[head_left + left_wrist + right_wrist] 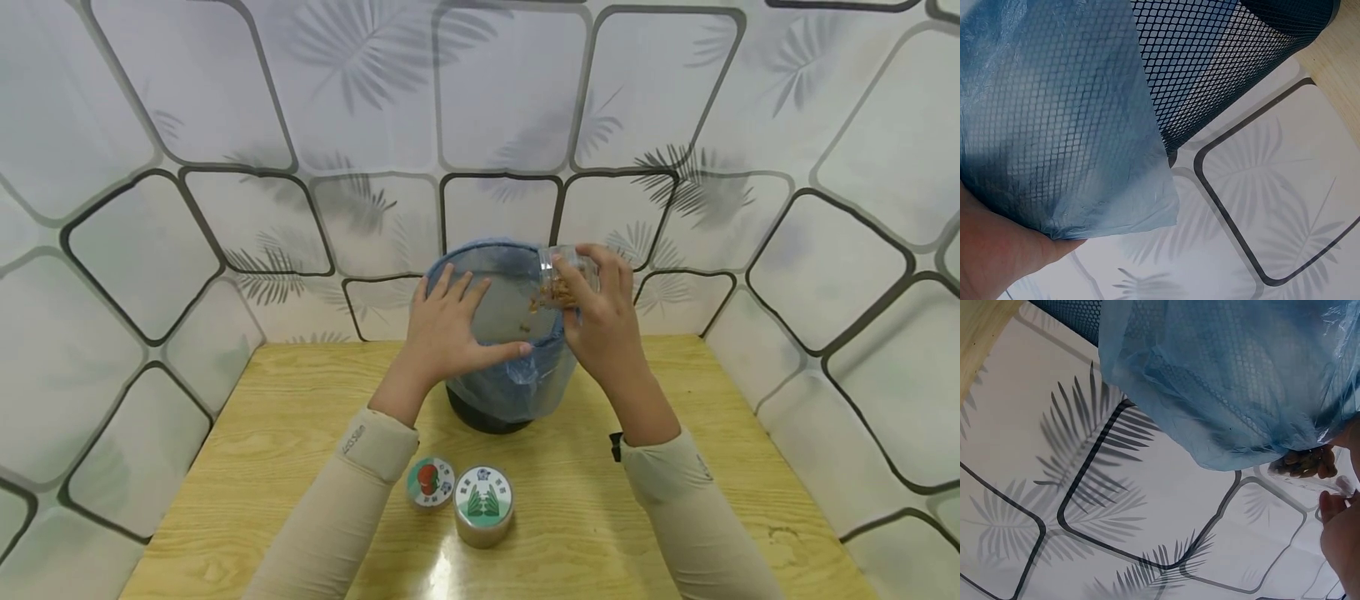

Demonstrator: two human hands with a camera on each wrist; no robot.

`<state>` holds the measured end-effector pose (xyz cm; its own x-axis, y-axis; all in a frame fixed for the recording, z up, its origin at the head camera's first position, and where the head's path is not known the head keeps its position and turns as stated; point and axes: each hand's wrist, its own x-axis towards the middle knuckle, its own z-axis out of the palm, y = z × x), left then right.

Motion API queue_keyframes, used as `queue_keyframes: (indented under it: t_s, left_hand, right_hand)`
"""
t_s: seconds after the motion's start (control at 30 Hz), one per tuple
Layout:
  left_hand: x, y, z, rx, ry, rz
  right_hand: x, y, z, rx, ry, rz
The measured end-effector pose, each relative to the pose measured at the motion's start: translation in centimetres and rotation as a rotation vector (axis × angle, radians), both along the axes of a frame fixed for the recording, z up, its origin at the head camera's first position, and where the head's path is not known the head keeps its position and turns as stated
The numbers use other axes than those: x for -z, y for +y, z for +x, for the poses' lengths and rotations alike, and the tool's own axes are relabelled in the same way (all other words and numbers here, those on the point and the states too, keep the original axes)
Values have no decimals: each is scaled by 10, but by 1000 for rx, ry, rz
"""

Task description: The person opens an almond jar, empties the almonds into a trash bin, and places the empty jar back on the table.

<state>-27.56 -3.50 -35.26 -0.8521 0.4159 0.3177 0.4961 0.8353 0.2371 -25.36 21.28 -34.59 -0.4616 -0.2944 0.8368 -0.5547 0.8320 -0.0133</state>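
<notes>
A dark mesh waste bin [1204, 75] stands at the back of the table, lined with a blue plastic bag [517, 383] folded over its rim. My right hand [607, 325] grips a clear jar [553, 271] tilted on its side over the right of the bin's mouth. Brown dried pieces [1304, 464] lie inside the jar, and a few show in the air just off its mouth. My left hand [450, 333] is spread with straight fingers over the left side of the bin, thumb reaching across the near rim; the left wrist view has it at the bag's edge.
In front of the bin stands a round canister [483, 508] with a green-hands label on top. A flat round lid [431, 482] with a red picture lies beside it. The wooden table [300, 417] meets patterned wall fabric [502, 125] at the back and sides.
</notes>
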Motion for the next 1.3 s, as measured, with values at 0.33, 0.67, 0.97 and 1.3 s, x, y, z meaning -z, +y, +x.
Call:
queue_keyframes:
  t_s: [0.33, 0.67, 0.97, 1.3]
  left_hand:
    - [-1, 1, 1, 0, -3, -23]
    - [-1, 0, 1, 0, -4, -23]
    - [0, -1, -1, 2, -3, -15]
    - [0, -1, -1, -1, 8, -13]
  right_hand:
    - [3, 3, 0, -33, 63, -66]
    - [1, 1, -1, -39, 75, -51]
    - [1, -1, -3, -51, 70, -54]
    - [1, -5, -5, -87, 81, -50]
